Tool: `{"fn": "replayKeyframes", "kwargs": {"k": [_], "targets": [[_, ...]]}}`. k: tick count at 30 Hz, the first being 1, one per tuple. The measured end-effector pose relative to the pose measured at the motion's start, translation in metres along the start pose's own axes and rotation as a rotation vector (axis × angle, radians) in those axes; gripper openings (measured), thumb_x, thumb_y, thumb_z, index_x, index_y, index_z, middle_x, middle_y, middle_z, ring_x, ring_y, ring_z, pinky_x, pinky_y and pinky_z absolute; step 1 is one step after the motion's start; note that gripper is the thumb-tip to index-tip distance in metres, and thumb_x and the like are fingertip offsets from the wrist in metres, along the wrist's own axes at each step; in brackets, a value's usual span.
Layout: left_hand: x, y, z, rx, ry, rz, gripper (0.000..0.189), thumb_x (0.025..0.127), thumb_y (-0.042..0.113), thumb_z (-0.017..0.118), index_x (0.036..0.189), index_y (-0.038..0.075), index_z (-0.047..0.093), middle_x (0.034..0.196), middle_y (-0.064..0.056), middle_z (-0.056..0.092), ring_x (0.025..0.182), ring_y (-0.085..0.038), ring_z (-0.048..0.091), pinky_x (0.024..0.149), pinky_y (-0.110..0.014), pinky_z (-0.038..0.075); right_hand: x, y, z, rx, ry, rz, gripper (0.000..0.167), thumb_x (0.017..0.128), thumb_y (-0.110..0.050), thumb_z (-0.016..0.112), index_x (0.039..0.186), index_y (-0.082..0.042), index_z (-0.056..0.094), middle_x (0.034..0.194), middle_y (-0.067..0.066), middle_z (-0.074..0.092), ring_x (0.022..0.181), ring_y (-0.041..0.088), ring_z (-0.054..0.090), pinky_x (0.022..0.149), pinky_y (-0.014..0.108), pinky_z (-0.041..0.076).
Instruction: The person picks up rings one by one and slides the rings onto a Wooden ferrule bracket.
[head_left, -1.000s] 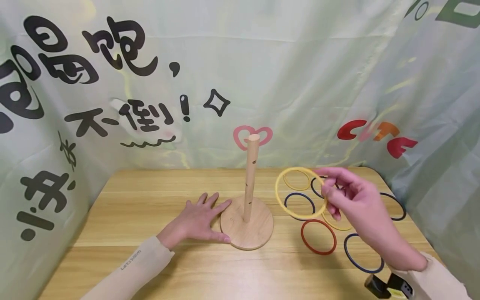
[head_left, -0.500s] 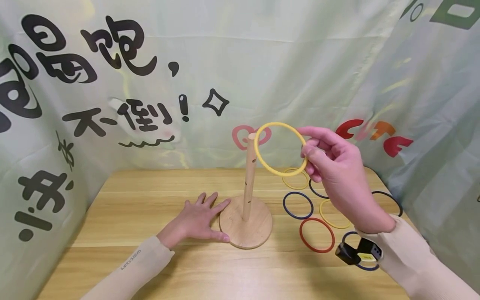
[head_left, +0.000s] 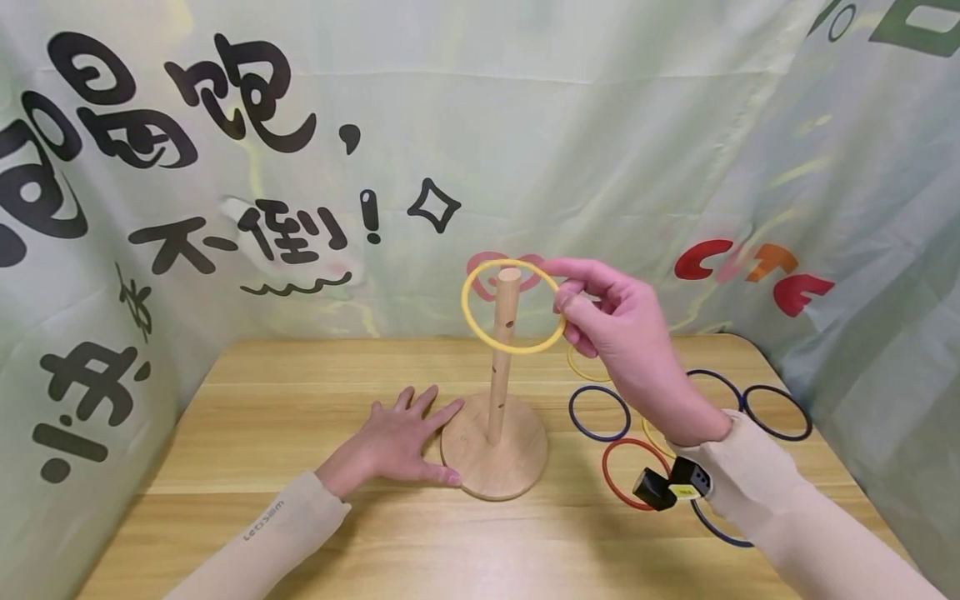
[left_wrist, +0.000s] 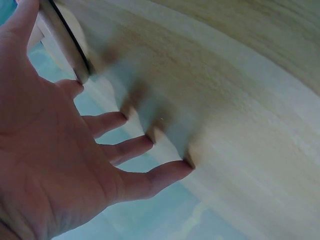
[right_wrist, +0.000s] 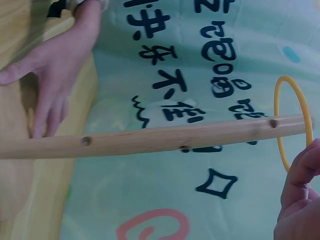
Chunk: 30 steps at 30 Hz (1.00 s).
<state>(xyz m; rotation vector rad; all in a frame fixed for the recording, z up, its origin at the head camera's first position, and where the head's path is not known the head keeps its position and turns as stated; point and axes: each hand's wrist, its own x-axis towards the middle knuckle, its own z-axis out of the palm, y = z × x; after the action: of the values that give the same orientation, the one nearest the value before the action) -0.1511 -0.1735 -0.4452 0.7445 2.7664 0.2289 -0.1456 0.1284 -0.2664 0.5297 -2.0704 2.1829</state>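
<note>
A wooden peg (head_left: pixel 506 317) rises from a round wooden base (head_left: pixel 517 467) in the head view. My right hand (head_left: pixel 618 325) pinches a yellow ring (head_left: pixel 525 351) between thumb and fingers by its right side. The ring is tilted around the upper end of the peg; the right wrist view likewise shows the yellow ring (right_wrist: pixel 304 107) about the tip of the peg (right_wrist: pixel 150 139). My left hand (head_left: pixel 397 442) lies with spread, straight fingers against the left side of the base. In the left wrist view, fingertips of my left hand (left_wrist: pixel 65 150) touch the wood tabletop (left_wrist: pixel 240 115).
Right of the base lie a blue ring (head_left: pixel 572 414), a red ring (head_left: pixel 609 477) and several more blue and yellow rings, partly hidden behind my right arm. A printed curtain (head_left: pixel 615 150) encloses the wooden table (head_left: pixel 300 367) at back and sides.
My right hand has lifted the yellow ring from above the other rings and carried it left to the peg's top. The left hand has stayed in place.
</note>
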Motion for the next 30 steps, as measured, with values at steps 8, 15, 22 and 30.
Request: {"fn": "replayKeyframes", "kwargs": {"k": [8,15,22,30], "targets": [[0.001,0.000,0.001,0.014,-0.004,0.001,0.114,0.085,0.089,0.067,0.176,0.032,0.028,0.177,-0.023,0.022,0.156,-0.059,0.024,0.101,-0.091,0.029,-0.004,0.030,0.000,-0.073,-0.055,0.093,0.035,0.103,0.001,0.064,0.137,-0.002,0.072,0.095,0.006,0.063,0.063,0.013,0.053,0.056,0.022,0.042],[0.000,0.000,0.000,0.019,-0.004,0.009,0.114,0.085,0.090,0.066,0.175,0.032,0.029,0.177,-0.023,0.024,0.156,-0.058,0.026,0.102,-0.091,0.029,-0.013,0.063,0.001,-0.095,-0.111,0.169,0.036,0.102,0.001,0.063,0.138,0.003,0.068,0.095,0.005,0.061,0.066,0.012,0.053,0.059,0.023,0.043],[0.002,-0.002,0.002,0.021,-0.005,0.004,0.115,0.083,0.092,0.065,0.175,0.031,0.031,0.177,-0.022,0.024,0.156,-0.058,0.025,0.104,-0.090,0.027,-0.023,0.098,0.001,-0.108,-0.150,0.247,0.037,0.103,0.003,0.059,0.140,0.008,0.062,0.097,0.006,0.056,0.068,0.012,0.054,0.061,0.023,0.044],[0.002,-0.003,0.003,0.034,-0.012,-0.005,0.117,0.082,0.094,0.064,0.175,0.032,0.029,0.178,-0.021,0.023,0.156,-0.058,0.026,0.105,-0.089,0.028,-0.038,0.128,-0.001,-0.229,-0.198,0.320,0.033,0.107,0.004,0.057,0.139,0.008,0.060,0.096,0.009,0.053,0.069,0.017,0.056,0.061,0.027,0.047]]}}
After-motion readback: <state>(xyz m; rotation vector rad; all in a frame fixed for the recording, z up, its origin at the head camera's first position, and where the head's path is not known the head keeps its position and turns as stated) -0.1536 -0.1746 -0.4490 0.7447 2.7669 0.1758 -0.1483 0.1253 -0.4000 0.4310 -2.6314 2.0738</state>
